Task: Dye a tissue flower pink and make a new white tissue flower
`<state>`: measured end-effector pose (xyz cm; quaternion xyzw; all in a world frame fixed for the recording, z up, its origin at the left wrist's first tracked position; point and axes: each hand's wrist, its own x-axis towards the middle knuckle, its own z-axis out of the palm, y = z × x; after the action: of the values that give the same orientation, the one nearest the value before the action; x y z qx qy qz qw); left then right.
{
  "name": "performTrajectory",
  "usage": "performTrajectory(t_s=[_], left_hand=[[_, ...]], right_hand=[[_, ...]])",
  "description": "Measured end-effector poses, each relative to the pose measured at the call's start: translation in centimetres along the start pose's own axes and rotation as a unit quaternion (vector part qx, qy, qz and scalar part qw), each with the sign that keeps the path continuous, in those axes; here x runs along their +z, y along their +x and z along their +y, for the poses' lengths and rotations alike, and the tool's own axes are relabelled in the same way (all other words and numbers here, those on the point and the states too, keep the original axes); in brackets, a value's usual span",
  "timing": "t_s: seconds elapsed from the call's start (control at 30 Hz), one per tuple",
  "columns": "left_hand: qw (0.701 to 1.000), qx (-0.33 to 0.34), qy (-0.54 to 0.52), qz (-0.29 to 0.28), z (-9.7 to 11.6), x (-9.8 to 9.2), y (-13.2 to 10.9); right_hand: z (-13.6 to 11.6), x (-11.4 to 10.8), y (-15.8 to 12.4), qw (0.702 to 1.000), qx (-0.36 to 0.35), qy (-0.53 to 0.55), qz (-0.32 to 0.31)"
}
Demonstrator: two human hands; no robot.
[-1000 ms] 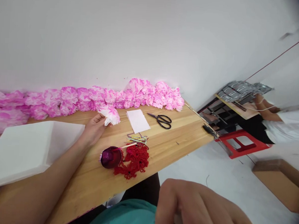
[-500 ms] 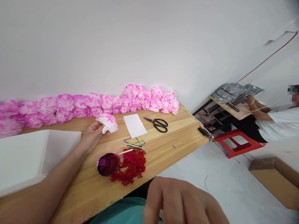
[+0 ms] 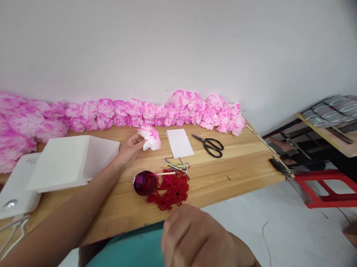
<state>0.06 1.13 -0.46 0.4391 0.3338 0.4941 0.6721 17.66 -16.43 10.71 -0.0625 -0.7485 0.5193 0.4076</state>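
My left hand (image 3: 132, 148) is closed, its fingers pinching a white and pink paper flower (image 3: 151, 138) by its edge above the table. Low in the view and close to the camera, my right hand (image 3: 198, 242) is curled shut over my lap. Its palm side is hidden, so I cannot make out what it holds, if anything. Between the hands stands a small dark purple cup (image 3: 145, 183) with a thin stick (image 3: 166, 173) across its rim. Beside it lies a heap of red yarn (image 3: 173, 191), with coloured ties (image 3: 177, 164) behind.
Folded white paper (image 3: 179, 143) and black scissors (image 3: 210, 145) lie on the wooden table (image 3: 239, 172). Pink paper flowers (image 3: 131, 113) line the wall. On the left are a paper stack (image 3: 62, 159) and a white cabled device (image 3: 16, 188). A red stool (image 3: 334, 191) stands at right.
The view has swung left, bringing the white device in and taking the co-worker out. My right hand has drawn in nearer the table edge, fingers more curled. My left hand still holds the flower.
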Motion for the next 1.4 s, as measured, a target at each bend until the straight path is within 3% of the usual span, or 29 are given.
performTrajectory(t_s=[0.07, 0.1, 0.17, 0.23, 0.3, 0.43, 0.5, 0.57, 0.67, 0.77, 0.87, 0.93, 1.17, 1.3, 1.4], left_hand=[[1.000, 0.002, 0.004, 0.002, 0.0, 0.0, 0.0], [1.000, 0.003, 0.004, 0.002, 0.0, 0.0, 0.0], [1.000, 0.005, -0.002, 0.005, 0.1, 0.0, 0.0], [1.000, 0.005, -0.012, 0.010, 0.1, 0.1, 0.0], [1.000, 0.002, -0.016, 0.010, 0.1, 0.1, 0.1], [1.000, -0.004, 0.023, -0.003, -0.4, 0.1, 0.5], [0.998, -0.008, 0.060, -0.016, -0.6, 0.0, 0.7], [0.996, -0.010, 0.089, -0.027, -0.9, 0.0, 0.8], [0.996, 0.005, 0.083, -0.017, -1.1, 0.0, 0.7], [0.999, 0.025, 0.043, 0.003, -1.2, 0.0, 0.6], [1.000, 0.029, 0.011, 0.000, -1.1, -0.2, 0.7], [1.000, 0.023, -0.008, -0.007, -1.1, -0.4, 0.8], [1.000, -0.016, -0.005, -0.005, -1.2, -0.6, 1.1], [1.000, -0.020, -0.005, -0.009, -1.2, -0.5, 1.2], [1.000, -0.021, 0.000, -0.003, -1.1, -0.5, 1.2]], right_hand=[[0.6, 0.3, -1.4, 0.982, -0.031, 0.026, 0.183], [1.0, 0.4, -2.3, 0.965, -0.010, 0.028, 0.260], [1.7, 0.5, -4.0, 0.931, 0.062, 0.053, 0.356], [2.5, 0.2, -5.3, 0.872, 0.146, 0.089, 0.459], [3.4, 0.0, -6.0, 0.825, 0.235, 0.133, 0.497], [5.6, -0.3, -5.4, 0.789, 0.329, 0.234, 0.464], [6.5, -0.6, -4.6, 0.791, 0.339, 0.245, 0.447], [7.1, -1.0, -3.9, 0.810, 0.339, 0.214, 0.427], [7.4, -1.8, -2.9, 0.864, 0.327, 0.075, 0.376], [7.1, -2.3, -1.8, 0.911, 0.252, -0.151, 0.291], [6.6, -3.0, -0.7, 0.913, 0.146, -0.311, 0.220], [6.2, -3.6, -0.2, 0.907, 0.131, -0.345, 0.201], [6.2, -5.6, -0.6, 0.895, 0.225, -0.262, 0.284], [7.0, -5.9, -1.6, 0.896, 0.209, -0.202, 0.335], [7.2, -6.2, -2.0, 0.900, 0.213, -0.176, 0.336]])
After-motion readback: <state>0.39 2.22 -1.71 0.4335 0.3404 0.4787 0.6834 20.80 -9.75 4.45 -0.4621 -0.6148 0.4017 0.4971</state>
